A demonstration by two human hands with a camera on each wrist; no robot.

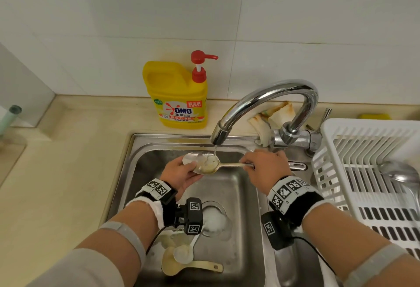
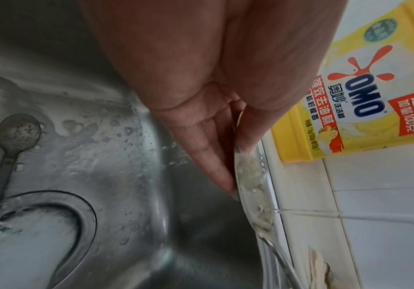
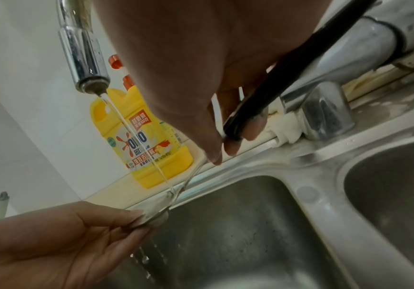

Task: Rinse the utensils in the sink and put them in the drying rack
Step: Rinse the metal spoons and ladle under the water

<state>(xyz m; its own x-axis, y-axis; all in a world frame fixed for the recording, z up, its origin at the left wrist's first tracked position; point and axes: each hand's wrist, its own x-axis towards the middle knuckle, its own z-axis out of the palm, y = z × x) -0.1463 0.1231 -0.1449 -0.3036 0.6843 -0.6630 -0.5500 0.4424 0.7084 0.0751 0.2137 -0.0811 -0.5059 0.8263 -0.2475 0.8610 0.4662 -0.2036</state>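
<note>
A large metal spoon (image 1: 204, 163) is held level over the steel sink (image 1: 134, 157), its soiled bowl under a thin stream from the faucet (image 1: 219, 135). My left hand (image 1: 188, 169) cradles the bowl from below, thumb on its rim, and the left wrist view shows the bowl (image 2: 250, 185) pinched between thumb and fingers (image 2: 208, 156). My right hand (image 1: 248, 164) pinches the handle, which looks dark in the right wrist view (image 3: 287, 78). A gold spoon (image 1: 179, 267) and a white spoon (image 1: 183, 252) lie in the near part of the sink. The white drying rack (image 1: 341, 143) stands at the right.
A yellow detergent bottle (image 1: 179, 98) stands on the counter behind the sink. A metal ladle (image 1: 397, 173) lies in the rack. Foam sits in the drain (image 1: 213, 218). A small spoon (image 2: 15, 135) lies beside the drain. A stained cloth (image 1: 272, 116) lies behind the faucet base.
</note>
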